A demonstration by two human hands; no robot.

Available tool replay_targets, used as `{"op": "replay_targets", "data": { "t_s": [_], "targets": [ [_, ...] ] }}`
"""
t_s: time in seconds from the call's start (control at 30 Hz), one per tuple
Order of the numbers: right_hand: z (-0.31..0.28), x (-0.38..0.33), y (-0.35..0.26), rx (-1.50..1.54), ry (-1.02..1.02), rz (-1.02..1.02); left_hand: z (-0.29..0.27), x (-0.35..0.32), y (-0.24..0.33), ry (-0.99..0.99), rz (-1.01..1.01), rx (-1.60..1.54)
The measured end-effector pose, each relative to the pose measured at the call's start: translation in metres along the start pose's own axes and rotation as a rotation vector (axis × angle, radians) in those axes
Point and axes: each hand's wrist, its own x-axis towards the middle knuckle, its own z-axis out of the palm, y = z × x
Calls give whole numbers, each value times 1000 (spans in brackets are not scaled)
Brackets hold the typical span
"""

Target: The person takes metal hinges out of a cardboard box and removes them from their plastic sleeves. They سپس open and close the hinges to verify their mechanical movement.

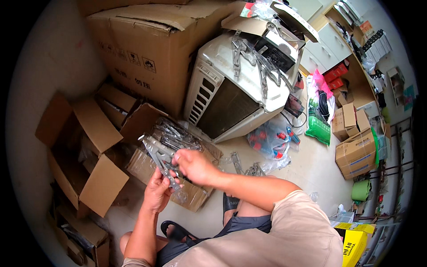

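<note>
A seated person's left hand [156, 192] grips the lower end of a folding metal hinge bracket [160, 158], its long axis rising up and leftward, while the right hand [192, 164] pinches the bracket's middle from the right, fingers closed on it. Just beyond the hands an open cardboard box [189, 196] on the floor holds more bagged brackets [175, 133]. Further brackets lie atop a white air-conditioner unit [231, 95] behind. Empty cartons [84, 155] crowd the left.
</note>
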Motion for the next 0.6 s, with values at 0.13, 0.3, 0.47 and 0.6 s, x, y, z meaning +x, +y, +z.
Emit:
{"op": "replay_targets", "data": {
  "t_s": [0.13, 0.3, 0.47, 0.6],
  "targets": [
    [17, -5, 1, 7, -38, -67, -3, 5, -8, 50, -17, 33],
    [-1, -2, -13, 15, -76, -3, 3, 5, 0, -23, 6, -11],
    [-11, -4, -23, -146, -86, -48, 2, 3, 2, 9, 16, -22],
    [-11, 0, -10, -190, -71, -120, 0, 4, 3, 42, 15, -38]
  ]
}}
